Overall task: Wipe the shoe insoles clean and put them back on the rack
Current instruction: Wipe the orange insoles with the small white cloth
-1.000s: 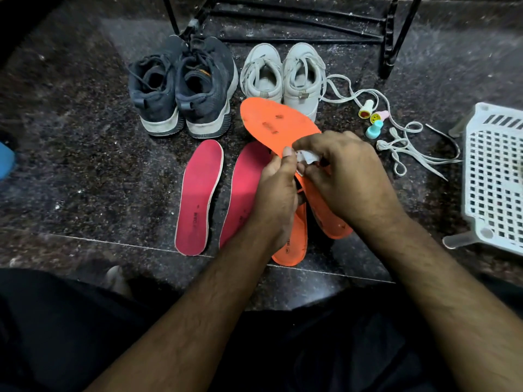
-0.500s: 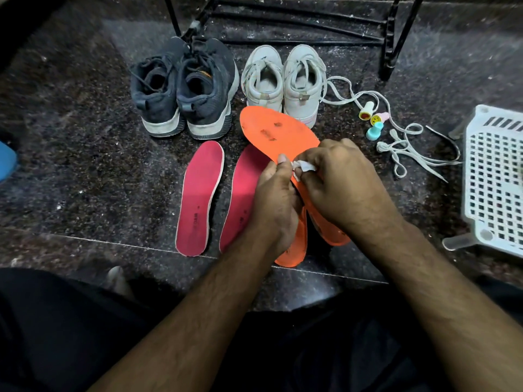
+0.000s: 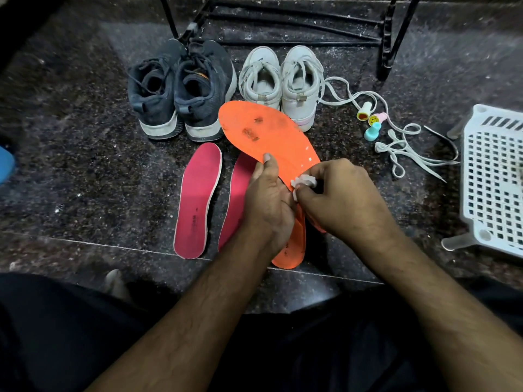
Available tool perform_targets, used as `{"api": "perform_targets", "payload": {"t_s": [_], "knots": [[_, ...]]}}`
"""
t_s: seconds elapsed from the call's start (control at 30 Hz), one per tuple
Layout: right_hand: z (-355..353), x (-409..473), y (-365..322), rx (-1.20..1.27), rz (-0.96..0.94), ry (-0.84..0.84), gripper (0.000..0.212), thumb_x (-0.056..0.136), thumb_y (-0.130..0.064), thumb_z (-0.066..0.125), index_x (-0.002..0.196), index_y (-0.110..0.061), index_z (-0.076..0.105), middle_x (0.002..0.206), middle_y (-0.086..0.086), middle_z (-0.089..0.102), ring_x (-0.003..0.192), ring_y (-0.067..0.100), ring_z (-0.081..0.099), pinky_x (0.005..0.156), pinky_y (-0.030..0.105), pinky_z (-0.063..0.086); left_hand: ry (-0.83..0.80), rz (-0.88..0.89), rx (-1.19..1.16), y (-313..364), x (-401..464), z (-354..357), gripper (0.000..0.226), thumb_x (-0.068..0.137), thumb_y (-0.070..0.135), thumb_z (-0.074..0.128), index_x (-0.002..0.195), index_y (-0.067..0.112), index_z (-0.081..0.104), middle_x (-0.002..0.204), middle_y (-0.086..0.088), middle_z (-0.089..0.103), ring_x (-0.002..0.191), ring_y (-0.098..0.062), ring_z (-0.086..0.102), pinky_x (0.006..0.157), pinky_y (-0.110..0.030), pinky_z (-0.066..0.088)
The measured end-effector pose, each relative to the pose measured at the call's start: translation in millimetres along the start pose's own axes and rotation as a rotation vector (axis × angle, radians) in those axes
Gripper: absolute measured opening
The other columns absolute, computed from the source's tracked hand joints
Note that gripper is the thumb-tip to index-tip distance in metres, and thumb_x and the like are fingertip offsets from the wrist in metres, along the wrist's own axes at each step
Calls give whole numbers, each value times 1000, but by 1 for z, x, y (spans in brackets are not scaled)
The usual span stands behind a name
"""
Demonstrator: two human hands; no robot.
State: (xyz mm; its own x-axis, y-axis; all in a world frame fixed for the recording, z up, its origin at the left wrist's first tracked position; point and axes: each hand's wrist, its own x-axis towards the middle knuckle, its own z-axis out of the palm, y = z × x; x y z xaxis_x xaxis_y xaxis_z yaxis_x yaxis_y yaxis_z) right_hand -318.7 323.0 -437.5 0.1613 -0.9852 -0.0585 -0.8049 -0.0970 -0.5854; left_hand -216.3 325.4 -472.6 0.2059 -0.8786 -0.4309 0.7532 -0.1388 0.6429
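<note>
My left hand (image 3: 268, 202) grips an orange insole (image 3: 266, 131) by its middle, toe end raised toward the shoes, dark smudges on its face. My right hand (image 3: 342, 199) pinches a small white wipe (image 3: 302, 182) against the insole's right edge. A second orange insole (image 3: 291, 250) lies on the floor beneath both hands, mostly hidden. Two pink insoles lie flat to the left, one in full view (image 3: 198, 199), the other (image 3: 235, 199) partly behind my left hand. The black metal rack (image 3: 387, 41) stands at the back.
Dark blue sneakers (image 3: 181, 89) and white sneakers (image 3: 280, 80) stand in front of the rack. Loose white laces (image 3: 402, 148) and three small coloured stampers (image 3: 372, 121) lie to the right. A white plastic basket (image 3: 492, 176) lies on its side at the far right.
My right hand with the wipe has slid down the insole's right edge toward me. More of the orange insole's toe end is uncovered. My left hand keeps its hold.
</note>
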Motion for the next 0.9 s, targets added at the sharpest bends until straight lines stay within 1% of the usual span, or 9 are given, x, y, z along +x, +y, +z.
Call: {"api": "perform_targets", "payload": {"t_s": [0.07, 0.13, 0.23, 0.33, 0.4, 0.5, 0.6, 0.7, 0.9], "knots": [[-2, 2, 4, 21, 50, -45, 16, 83, -32, 66, 82, -18, 72, 71, 0, 69, 77, 22, 66, 69, 32, 52, -9, -21, 8, 0, -2, 1, 44, 110, 31, 31, 139, -1, 42, 88, -13, 69, 63, -17, 67, 61, -27, 59], [-7, 3, 8, 24, 93, -61, 18, 80, -33, 68, 73, -17, 68, 64, -1, 64, 72, 22, 64, 64, 30, 47, -15, -21, 20, -3, -6, 3, 44, 110, 30, 29, 136, -3, 42, 88, -15, 68, 65, -18, 68, 63, -28, 59], [-13, 3, 11, 37, 136, -66, 24, 76, -35, 71, 69, -12, 67, 57, 2, 61, 64, 23, 62, 59, 32, 47, -40, -25, 6, -7, -4, 2, 46, 110, 31, 30, 139, -3, 39, 103, -20, 65, 77, -23, 68, 71, -33, 61], [-15, 0, 11, 64, 121, -153, 22, 73, -36, 74, 72, -15, 72, 57, 2, 64, 58, 19, 60, 58, 32, 49, -41, -29, 37, -3, -3, 4, 46, 109, 36, 32, 139, 1, 41, 117, -26, 64, 76, -24, 67, 62, -32, 59], [-17, 1, 12, 129, 74, -90, 19, 76, -36, 74, 78, -17, 73, 64, 0, 69, 62, 16, 64, 62, 31, 51, -44, -9, 37, -2, -1, 3, 47, 109, 36, 32, 140, 2, 42, 131, -29, 60, 91, -27, 68, 71, -32, 60], [-24, 8, 14, 262, 10, 99, 12, 80, -31, 71, 88, -23, 73, 73, -7, 73, 66, 11, 67, 66, 28, 54, -65, 44, 70, -6, 0, 1, 42, 109, 34, 36, 135, 3, 51, 127, -23, 66, 104, -26, 69, 90, -37, 58], [-21, 13, 15, 257, -66, 142, 17, 84, -28, 69, 101, -28, 69, 81, -13, 72, 66, 2, 64, 69, 23, 53, -92, 46, 107, -9, -2, 0, 41, 107, 33, 42, 126, 1, 60, 120, -26, 68, 102, -32, 67, 97, -46, 54], [-16, 12, 12, 197, -155, 152, 19, 87, -28, 70, 106, -29, 67, 83, -16, 70, 67, -1, 60, 70, 19, 49, -96, 8, 114, -8, -4, 0, 41, 106, 34, 43, 121, 1, 63, 109, -22, 70, 93, -28, 69, 92, -41, 56], [-7, 14, 7, 36, -310, 159, 21, 87, -24, 67, 108, -23, 68, 97, -5, 70, 91, 19, 63, 82, 40, 50, -115, 8, 114, -6, -4, 2, 40, 107, 32, 42, 122, 0, 62, 119, -21, 67, 108, -25, 66, 102, -37, 51]]}}
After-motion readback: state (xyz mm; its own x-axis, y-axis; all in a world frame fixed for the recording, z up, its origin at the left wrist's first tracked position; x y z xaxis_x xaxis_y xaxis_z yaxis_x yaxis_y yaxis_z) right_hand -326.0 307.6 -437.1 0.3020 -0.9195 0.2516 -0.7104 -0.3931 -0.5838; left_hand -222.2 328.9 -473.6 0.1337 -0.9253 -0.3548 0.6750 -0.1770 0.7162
